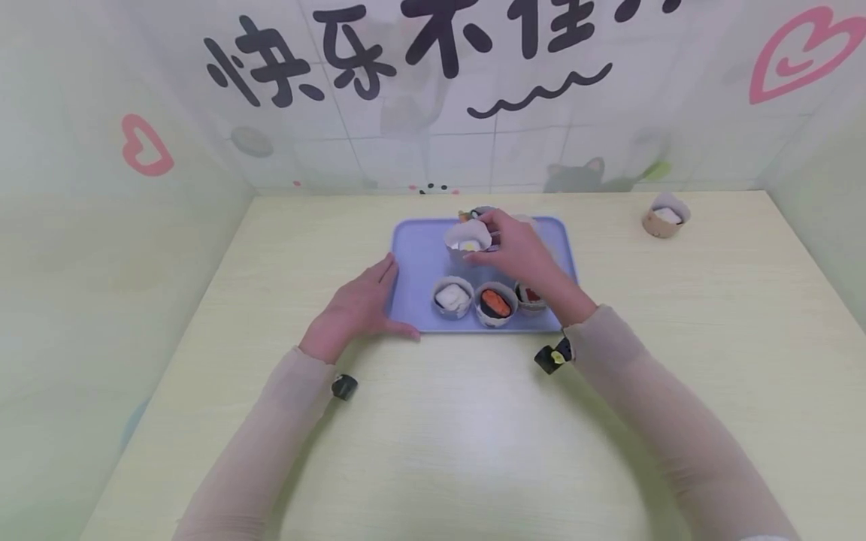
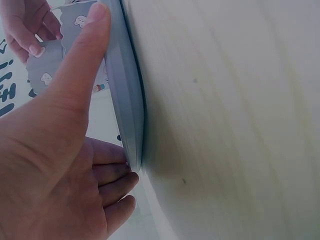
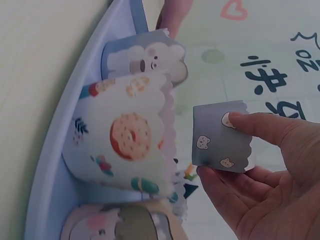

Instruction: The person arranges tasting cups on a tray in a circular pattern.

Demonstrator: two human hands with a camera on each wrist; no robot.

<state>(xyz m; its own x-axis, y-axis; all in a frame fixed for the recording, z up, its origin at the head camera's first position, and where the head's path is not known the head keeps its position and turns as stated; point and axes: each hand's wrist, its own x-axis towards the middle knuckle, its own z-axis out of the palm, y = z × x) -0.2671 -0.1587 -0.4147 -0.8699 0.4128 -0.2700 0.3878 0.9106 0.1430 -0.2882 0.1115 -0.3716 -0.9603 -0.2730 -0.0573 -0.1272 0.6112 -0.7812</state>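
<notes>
My right hand (image 1: pixel 514 244) pinches a grey paper baking cup (image 3: pixel 212 137) printed with small bear faces, off the tray's surface. A white and yellow filling (image 1: pixel 469 245) shows inside it in the head view. Below is a lilac tray (image 1: pixel 416 255). My left hand (image 1: pixel 358 300) touches the tray's left edge with straight fingers, its thumb by the front rim. Along the tray's front stand a cup with white filling (image 1: pixel 452 297), a cup with an orange-topped piece (image 1: pixel 495 304) and a cup with dark red filling (image 1: pixel 531 295), partly behind my right wrist.
More cups stand at the tray's back, mostly hidden by my right hand. A brown cup (image 1: pixel 666 216) with white filling is at the table's back right. Small dark rolls lie near my left wrist (image 1: pixel 344 387) and right sleeve (image 1: pixel 549 359). A printed wall (image 1: pixel 433 150) rises behind.
</notes>
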